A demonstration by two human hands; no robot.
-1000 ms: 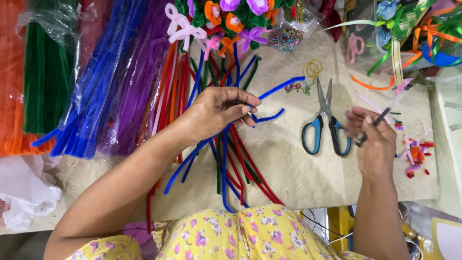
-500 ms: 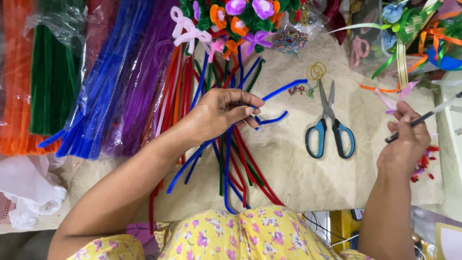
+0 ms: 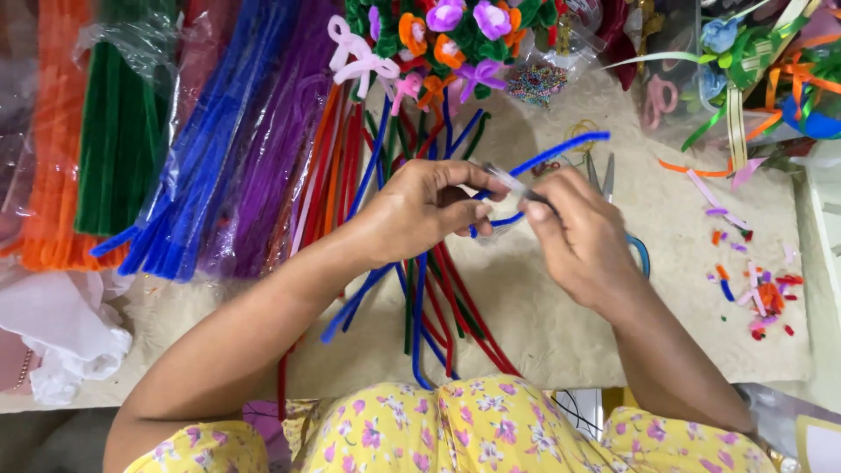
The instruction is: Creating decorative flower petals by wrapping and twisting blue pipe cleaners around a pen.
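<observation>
My left hand (image 3: 419,213) pinches a bent blue pipe cleaner (image 3: 561,149) that curves up and right above the table. My right hand (image 3: 574,232) is close against it and holds a thin dark and white stick-like tool (image 3: 512,184) whose tip meets the left fingers. Under both hands lie loose red, blue and green pipe cleaners (image 3: 438,302) on the beige cloth (image 3: 683,228). Blue-handled scissors (image 3: 638,250) lie mostly hidden behind my right hand.
Bagged bundles of pipe cleaners lie at the left: orange (image 3: 53,149), green (image 3: 114,131), blue (image 3: 197,166), purple (image 3: 280,140). A pipe-cleaner flower bouquet (image 3: 447,35) stands at the top. Ribbons (image 3: 762,61) lie top right, small cut scraps (image 3: 758,289) at right, white plastic (image 3: 61,333) lower left.
My right hand has come in from the right side of the table with the thin tool and now meets my left hand at the blue pipe cleaner, covering the scissors.
</observation>
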